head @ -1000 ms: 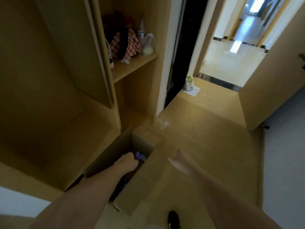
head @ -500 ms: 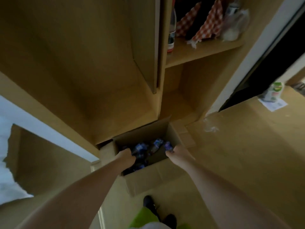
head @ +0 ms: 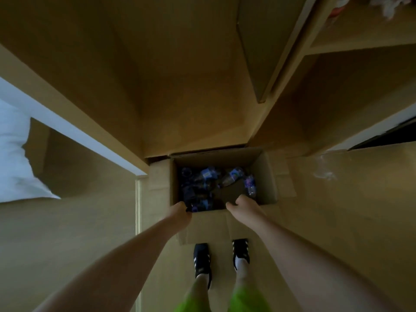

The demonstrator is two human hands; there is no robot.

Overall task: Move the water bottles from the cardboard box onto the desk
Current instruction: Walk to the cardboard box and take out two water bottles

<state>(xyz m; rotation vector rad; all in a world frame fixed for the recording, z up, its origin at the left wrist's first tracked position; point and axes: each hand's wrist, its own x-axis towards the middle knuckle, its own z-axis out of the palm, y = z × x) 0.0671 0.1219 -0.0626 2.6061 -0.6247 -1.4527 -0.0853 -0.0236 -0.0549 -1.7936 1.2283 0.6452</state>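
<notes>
Cardboard box [head: 269,176] holds water bottles [head: 209,183]; left hand [head: 180,212] grips one, right hand [head: 244,206] curled, grasp unclear.

We see a plain brown cardboard box [head: 267,176], dim inside, and the water bottles [head: 208,184] in it flash blue and purple labels over dark, see-through bodies. We have black shoes [head: 201,260] with white stripes, white socks [head: 242,265], and bright lime-green shorts [head: 245,300]. The floor [head: 337,210] and the wardrobe [head: 157,75] are the same warm tan wood. A white pillow [head: 13,158] glows at left.
</notes>
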